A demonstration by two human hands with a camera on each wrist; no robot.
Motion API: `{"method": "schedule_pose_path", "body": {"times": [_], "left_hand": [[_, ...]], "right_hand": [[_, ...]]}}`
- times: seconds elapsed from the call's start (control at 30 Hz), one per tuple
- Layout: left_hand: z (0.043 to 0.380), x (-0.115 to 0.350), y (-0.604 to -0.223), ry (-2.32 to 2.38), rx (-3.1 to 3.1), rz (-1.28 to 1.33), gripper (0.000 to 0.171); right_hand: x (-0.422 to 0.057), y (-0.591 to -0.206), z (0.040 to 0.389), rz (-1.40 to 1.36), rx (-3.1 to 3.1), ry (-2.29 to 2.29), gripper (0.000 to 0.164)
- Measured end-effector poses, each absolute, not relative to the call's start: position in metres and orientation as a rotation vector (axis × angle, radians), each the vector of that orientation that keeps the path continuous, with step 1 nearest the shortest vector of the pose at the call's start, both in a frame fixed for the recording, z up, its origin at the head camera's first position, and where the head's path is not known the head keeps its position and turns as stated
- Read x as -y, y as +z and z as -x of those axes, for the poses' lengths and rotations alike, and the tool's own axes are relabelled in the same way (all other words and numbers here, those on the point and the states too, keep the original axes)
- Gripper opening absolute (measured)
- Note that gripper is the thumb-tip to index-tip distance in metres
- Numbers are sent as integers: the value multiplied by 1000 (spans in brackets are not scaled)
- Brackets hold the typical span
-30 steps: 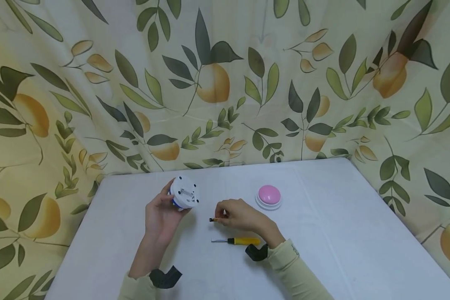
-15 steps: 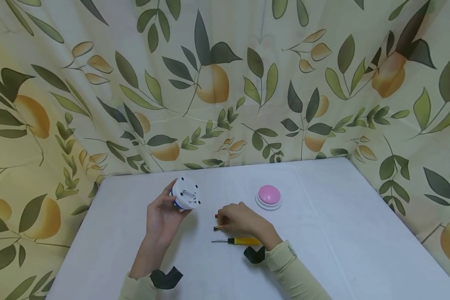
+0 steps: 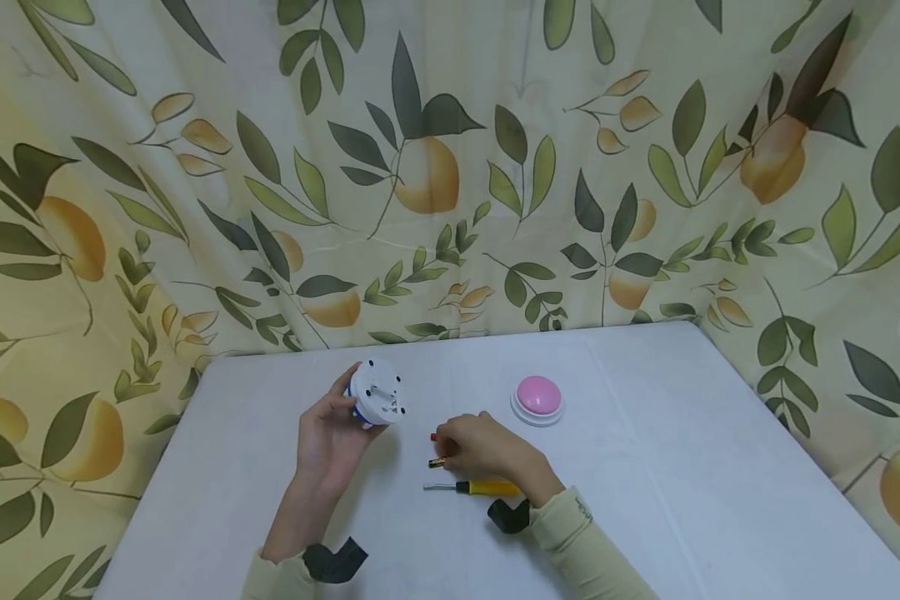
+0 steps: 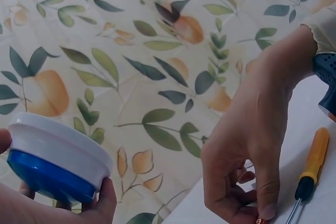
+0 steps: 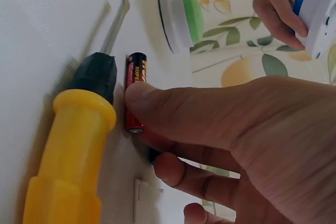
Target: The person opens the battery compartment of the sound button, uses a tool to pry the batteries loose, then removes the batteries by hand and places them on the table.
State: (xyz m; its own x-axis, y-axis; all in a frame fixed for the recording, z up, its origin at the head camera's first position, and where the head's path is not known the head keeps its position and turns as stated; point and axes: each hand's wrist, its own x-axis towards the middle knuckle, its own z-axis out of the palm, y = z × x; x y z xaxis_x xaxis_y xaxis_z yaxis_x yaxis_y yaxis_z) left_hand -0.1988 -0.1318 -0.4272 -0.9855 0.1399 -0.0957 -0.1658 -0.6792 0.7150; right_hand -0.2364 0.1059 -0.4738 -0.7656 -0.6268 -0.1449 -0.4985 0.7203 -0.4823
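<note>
My left hand (image 3: 333, 437) grips a round white-and-blue push button (image 3: 377, 393) by its side, raised above the table. Its white underside, with dark feet and a recess, faces the head camera; its blue part shows in the left wrist view. My right hand (image 3: 487, 446) is low over the table, its thumb and finger pinching a red-and-black battery (image 5: 136, 93) close to the tabletop. A small red tip (image 3: 432, 437) shows beyond the fingers in the head view; the rest of it is hidden by the hand.
Just in front of my right hand lies a yellow-handled screwdriver (image 3: 491, 487), its shaft pointing left. A pink-domed push button (image 3: 538, 396) stands to the right. The right wrist view also shows a green-domed button (image 5: 193, 17). A fruit-patterned curtain (image 3: 450, 167) hangs behind the white table (image 3: 682, 467).
My right hand has come slightly nearer and to the right, the battery with it, and the red tip has come into sight. The left hand with its push button has shifted slightly right.
</note>
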Motion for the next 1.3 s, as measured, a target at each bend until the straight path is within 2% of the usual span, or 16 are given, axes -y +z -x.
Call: {"method": "schedule_pose_path", "body": {"times": [0.2,0.43,0.63,0.77,1.13,1.3], "left_hand": [[199,131,-430,2714,-1176,48,61],[200,127,-432,2667,-1242,64,52],[196,115,-433,2488,-1418,4,55],[196,110,-436,2390,-1543,-17,55],[197,106,-443,2238,-1897,26,45],[198,103,-446,2068,-2132,-23,44]], "right_hand": [[-108,-471,240,887,-2601,-769,5],[-105,-464,245,865,-2486,-1186,29],[-104,-457,244,777,-2268,-1510,48],[-104,-452,242,731,-2087,-1684,56],[-112,-445,244,622,-1948,-1657,65],[-122,-446,246,638,-1942,-1585,64]]}}
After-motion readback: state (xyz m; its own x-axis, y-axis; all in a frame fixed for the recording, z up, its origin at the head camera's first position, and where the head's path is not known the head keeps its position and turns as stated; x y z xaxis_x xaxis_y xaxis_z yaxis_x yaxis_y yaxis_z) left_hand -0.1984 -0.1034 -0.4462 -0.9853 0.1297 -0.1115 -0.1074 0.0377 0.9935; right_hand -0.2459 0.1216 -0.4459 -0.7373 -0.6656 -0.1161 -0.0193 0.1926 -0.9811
